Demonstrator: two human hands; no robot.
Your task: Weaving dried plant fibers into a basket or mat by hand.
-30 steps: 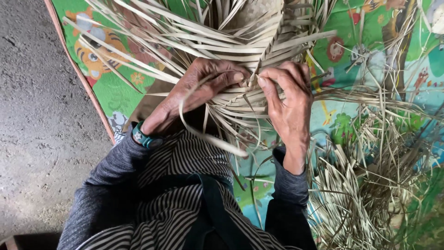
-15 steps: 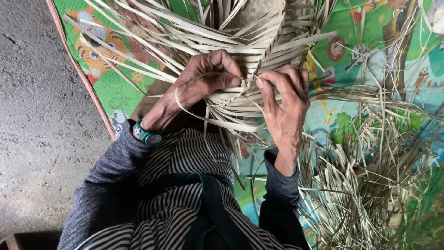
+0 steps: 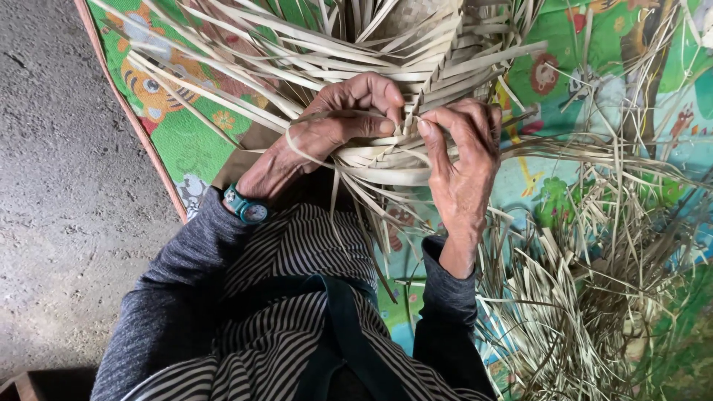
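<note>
Pale dried leaf strips make up the woven piece (image 3: 416, 67) that lies across the near edge of the cartoon-printed mat (image 3: 178, 141), above your lap. Your left hand (image 3: 327, 134) is curled nearly closed, thumb and fingertips pinching a loose strip (image 3: 356, 172) that loops under the wrist. Your right hand (image 3: 464, 167) is bent half closed, forefinger and thumb pinching strips at the weave's edge, just beside the left. A heap of loose strips (image 3: 587, 297) covers the mat's right side. A teal wristwatch (image 3: 247, 208) sits on your left wrist.

Grey long sleeves (image 3: 178, 297), striped apron (image 3: 297, 297), teal wristwatch (image 3: 247, 208).
</note>
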